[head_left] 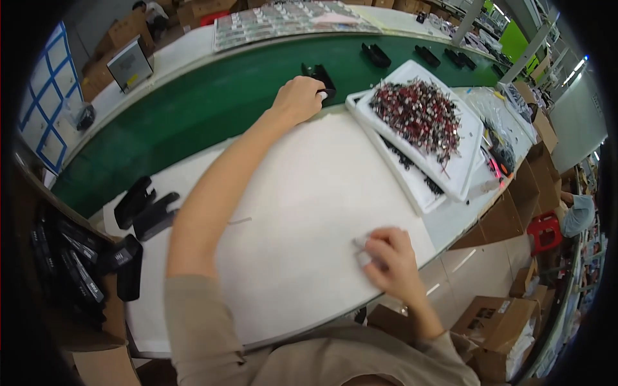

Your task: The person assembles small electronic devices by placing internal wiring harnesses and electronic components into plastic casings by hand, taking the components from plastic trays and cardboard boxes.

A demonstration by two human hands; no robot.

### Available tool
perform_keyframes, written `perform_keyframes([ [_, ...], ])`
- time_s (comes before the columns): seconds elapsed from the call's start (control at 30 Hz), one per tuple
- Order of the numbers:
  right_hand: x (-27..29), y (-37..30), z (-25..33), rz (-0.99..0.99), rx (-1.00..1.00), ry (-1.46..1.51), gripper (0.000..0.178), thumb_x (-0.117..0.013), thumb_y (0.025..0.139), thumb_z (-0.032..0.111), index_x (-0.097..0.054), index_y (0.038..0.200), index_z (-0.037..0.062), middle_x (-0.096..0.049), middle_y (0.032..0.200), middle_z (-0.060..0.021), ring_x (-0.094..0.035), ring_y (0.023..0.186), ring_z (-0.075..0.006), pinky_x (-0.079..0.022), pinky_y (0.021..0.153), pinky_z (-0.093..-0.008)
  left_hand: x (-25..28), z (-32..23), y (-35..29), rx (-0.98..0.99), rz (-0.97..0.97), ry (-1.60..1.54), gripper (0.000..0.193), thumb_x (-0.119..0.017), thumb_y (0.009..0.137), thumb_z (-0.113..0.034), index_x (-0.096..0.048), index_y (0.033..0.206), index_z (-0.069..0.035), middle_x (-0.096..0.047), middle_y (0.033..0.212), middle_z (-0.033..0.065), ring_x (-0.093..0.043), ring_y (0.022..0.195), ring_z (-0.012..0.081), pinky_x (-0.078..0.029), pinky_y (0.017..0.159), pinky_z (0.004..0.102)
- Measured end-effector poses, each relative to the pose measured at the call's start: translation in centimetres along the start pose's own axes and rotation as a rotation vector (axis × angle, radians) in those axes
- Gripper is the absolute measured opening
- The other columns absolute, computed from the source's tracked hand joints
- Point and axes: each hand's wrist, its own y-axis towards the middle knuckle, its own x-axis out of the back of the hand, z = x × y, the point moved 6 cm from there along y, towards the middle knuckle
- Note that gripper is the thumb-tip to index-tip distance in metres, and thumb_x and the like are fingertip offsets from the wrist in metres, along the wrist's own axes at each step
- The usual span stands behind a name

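My left hand [298,101] reaches across to the green conveyor belt. Its fingers close on the near end of a black plastic housing [320,77], a hollow tray-like piece, and hide part of it. Over the right side of the white work surface [309,186] hovers my right hand [391,262], slightly blurred. Its fingers are half curled, the capped thumb and fingertip stand apart, and nothing shows between them. White caps cover some fingertips on both hands. A thin grey strip [241,221] lies on the white surface near my left forearm.
Two black housings [154,217] lie at the left, beside a carton [119,321] of black pieces. Several more housings [376,56] sit along the green belt [193,106]. At right, a white foam tray [473,138] of red and black wired parts rests on another tray [421,204].
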Motion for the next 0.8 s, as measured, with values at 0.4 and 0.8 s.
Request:
perform_keyframes([
  [0.4,1.7,-0.2,-1.9,-0.031,-0.06,0.264,0.024,-0.065,0.064,0.003,-0.06,0.087,0.0018,-0.058,0.083,-0.0085,-0.054,0.07,-0.0229,-0.041,0.065,-0.0322,1.3,2.7,1.1,-0.034,-0.046,0.195,0.058,-0.051,0.077,-0.01,-0.033,0.13,0.001,-0.052,0.112,0.0223,-0.05,0.104,0.0366,-0.042,0.089,0.0436],
  [0.8,11.8,3.7,-9.5,-0.503,-0.295,-0.17,0.02,-0.054,0.072,-0.003,-0.059,0.091,-0.0021,-0.055,0.079,-0.0108,-0.051,0.06,-0.0144,-0.042,0.057,-0.0275,18.5,7.6,-27.5,0.581,0.55,0.376,0.071,-0.074,0.051,-0.023,-0.048,0.112,0.004,-0.051,0.115,0.0245,-0.051,0.104,0.0363,-0.044,0.088,0.0364],
])
